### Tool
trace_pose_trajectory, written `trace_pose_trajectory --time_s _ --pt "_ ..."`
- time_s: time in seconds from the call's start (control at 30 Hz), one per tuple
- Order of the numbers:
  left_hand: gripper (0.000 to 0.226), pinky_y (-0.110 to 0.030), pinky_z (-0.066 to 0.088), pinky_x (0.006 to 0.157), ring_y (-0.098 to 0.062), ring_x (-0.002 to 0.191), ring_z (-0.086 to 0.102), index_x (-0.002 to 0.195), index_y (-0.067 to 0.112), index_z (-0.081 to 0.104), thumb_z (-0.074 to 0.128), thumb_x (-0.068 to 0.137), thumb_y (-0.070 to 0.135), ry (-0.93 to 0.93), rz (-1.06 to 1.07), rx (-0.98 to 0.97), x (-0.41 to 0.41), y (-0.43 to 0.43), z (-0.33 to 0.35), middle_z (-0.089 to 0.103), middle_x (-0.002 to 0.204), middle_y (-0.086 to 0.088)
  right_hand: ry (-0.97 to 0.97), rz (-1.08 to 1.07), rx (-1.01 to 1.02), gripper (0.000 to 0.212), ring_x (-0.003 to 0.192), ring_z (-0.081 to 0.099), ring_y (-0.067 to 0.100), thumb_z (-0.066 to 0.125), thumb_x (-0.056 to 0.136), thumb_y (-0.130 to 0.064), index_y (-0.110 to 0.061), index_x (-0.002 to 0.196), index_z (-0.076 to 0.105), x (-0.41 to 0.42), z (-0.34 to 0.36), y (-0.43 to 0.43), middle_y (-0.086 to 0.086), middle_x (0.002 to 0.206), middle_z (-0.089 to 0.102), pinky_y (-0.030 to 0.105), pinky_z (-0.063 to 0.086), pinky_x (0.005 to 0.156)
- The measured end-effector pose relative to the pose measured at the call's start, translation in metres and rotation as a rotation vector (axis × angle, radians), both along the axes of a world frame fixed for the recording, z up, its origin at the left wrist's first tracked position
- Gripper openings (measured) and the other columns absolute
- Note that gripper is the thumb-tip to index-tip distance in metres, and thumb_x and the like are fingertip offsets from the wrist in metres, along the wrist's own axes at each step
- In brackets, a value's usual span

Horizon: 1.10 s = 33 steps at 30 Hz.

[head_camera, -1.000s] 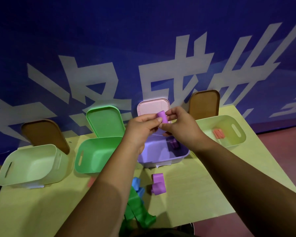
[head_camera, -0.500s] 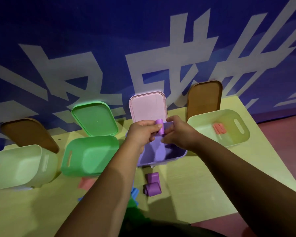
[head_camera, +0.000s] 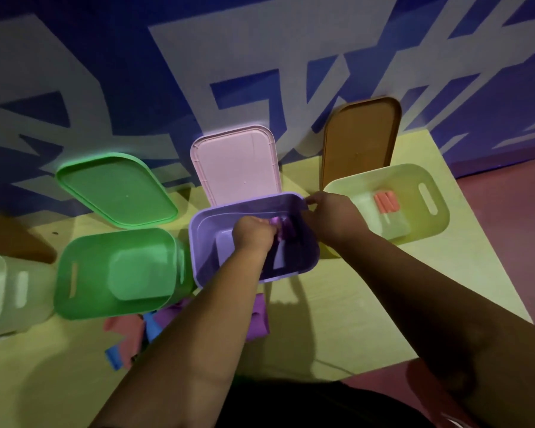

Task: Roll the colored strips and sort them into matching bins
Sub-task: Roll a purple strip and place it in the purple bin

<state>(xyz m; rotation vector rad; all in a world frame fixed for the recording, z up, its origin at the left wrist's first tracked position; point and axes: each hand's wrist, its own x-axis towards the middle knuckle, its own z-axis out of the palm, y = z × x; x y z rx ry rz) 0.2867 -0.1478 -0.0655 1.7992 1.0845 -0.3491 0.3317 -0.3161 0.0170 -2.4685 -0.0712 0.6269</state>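
**A:** The left hand (head_camera: 254, 234) is reaching down inside the purple bin (head_camera: 204, 242), and its grip is pinching a purple roll (head_camera: 274, 223) at the fingertips.

**B:** So the roll is sitting inside the bin walls. Is it touching the bottom?

**A:** I cannot tell, as the hand is covering it. Just beyond that grip, darker rolls (head_camera: 287, 230) are lying in the same bin.

**B:** And the right hand (head_camera: 331, 217)?

**A:** It's working just to the right of the left grip, with thumb and finger pinching the purple bin's far corner rim.

**B:** Further right of that grip, a pale bin (head_camera: 414, 230) is holding orange rolls (head_camera: 386, 202).

**A:** To the left of the left grip, a green bin (head_camera: 84, 273) is standing open just beside the purple one.

**B:** Nearer the person than both grips, loose strips (head_camera: 121, 330) in pink, blue and purple are lying on the desk (head_camera: 337, 319), partly hidden under the left forearm.
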Motion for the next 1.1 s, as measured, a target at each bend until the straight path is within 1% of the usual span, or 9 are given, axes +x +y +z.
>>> trace_pose_trajectory --time_s 0.1,0.2,0.37,0.53,0.7,0.8,0.87,0.97,1.1 --pt "0.017 -0.037 0.060 0.082 -0.035 0.089 0.075 0.080 0.009 0.079 0.077 0.091 0.021 0.028 -0.028 0.056 0.006 -0.005 -0.002 0.075 0.081 -0.007 0.003 0.022 -0.021 0.030 0.075 0.075 0.022 0.061 0.099 -0.045 -0.026 0.115 0.078 0.004 -0.004 -0.002 -0.002 0.086 0.077 0.045 0.067 0.076" --pt "0.020 -0.032 0.049 0.080 -0.035 0.091 0.071 0.075 0.013 0.074 0.071 0.095 0.014 0.052 -0.029 0.079 0.007 -0.008 -0.009 0.072 0.084 -0.008 0.018 0.029 -0.020 0.030 0.077 0.075 0.023 0.062 0.099 -0.041 -0.025 0.118 0.078 0.009 -0.007 -0.003 0.000 0.087 0.078 0.045 0.066 0.078" --pt "0.009 -0.027 0.046 0.081 -0.031 0.096 0.071 0.085 0.017 0.077 0.077 0.094 0.019 0.097 -0.038 0.112 0.010 -0.011 -0.021 0.072 0.091 -0.004 -0.016 0.038 -0.019 0.036 0.075 0.074 0.021 0.060 0.100 -0.050 -0.024 0.118 0.076 0.010 -0.014 -0.005 -0.002 0.086 0.077 0.042 0.065 0.078" --pt "0.010 -0.033 0.050 0.089 -0.038 0.108 0.071 0.096 0.009 0.076 0.068 0.098 0.015 0.088 -0.044 0.118 0.015 -0.016 -0.024 0.077 0.111 -0.014 -0.049 0.043 0.012 0.036 0.073 0.072 0.019 0.059 0.102 -0.051 -0.023 0.118 0.076 0.010 -0.018 -0.007 -0.003 0.086 0.076 0.036 0.062 0.074" --pt "0.020 -0.036 0.053 0.095 -0.040 0.112 0.071 0.109 0.007 0.081 0.066 0.098 0.013 0.106 -0.060 0.129 0.017 -0.012 -0.027 0.078 0.116 -0.017 -0.037 0.037 0.036 0.033 0.075 0.073 0.023 0.060 0.100 -0.048 -0.022 0.115 0.074 0.010 -0.019 -0.007 -0.001 0.087 0.076 0.037 0.062 0.074" --pt "0.022 -0.036 0.051 0.092 -0.041 0.116 0.070 0.115 0.004 0.079 0.065 0.100 0.013 0.151 -0.101 0.149 0.023 -0.010 -0.027 0.076 0.121 -0.019 -0.049 0.038 0.031 0.031 0.077 0.072 0.024 0.060 0.101 -0.046 -0.022 0.115 0.073 0.010 -0.020 -0.007 0.000 0.087 0.075 0.032 0.054 0.068" --pt "0.024 -0.036 0.050 0.099 -0.040 0.123 0.068 0.121 0.004 0.076 0.063 0.104 0.014 0.187 -0.138 0.172 0.027 -0.010 -0.025 0.073 0.129 -0.018 -0.056 0.038 0.029 0.030 0.077 0.070 0.023 0.060 0.101 -0.044 -0.021 0.115 0.073 0.010 -0.019 -0.007 0.000 0.086 0.074 0.031 0.049 0.065" --pt "0.027 -0.036 0.049 0.103 -0.038 0.128 0.066 0.127 0.004 0.074 0.063 0.106 0.018 0.193 -0.156 0.182 0.029 -0.011 -0.025 0.072 0.134 -0.017 -0.049 0.034 0.039 0.030 0.075 0.071 0.024 0.061 0.101 -0.043 -0.019 0.114 0.073 0.010 -0.019 -0.006 0.001 0.084 0.074 0.035 0.059 0.070" --pt "0.036 -0.037 0.051 0.099 -0.039 0.124 0.067 0.125 0.005 0.076 0.070 0.104 0.034 0.219 -0.182 0.160 0.029 -0.011 -0.022 0.073 0.130 -0.017 -0.027 0.040 0.035 0.031 0.076 0.073 0.024 0.062 0.101 -0.041 -0.018 0.119 0.073 0.010 -0.016 -0.006 0.002 0.089 0.075 0.041 0.065 0.075"
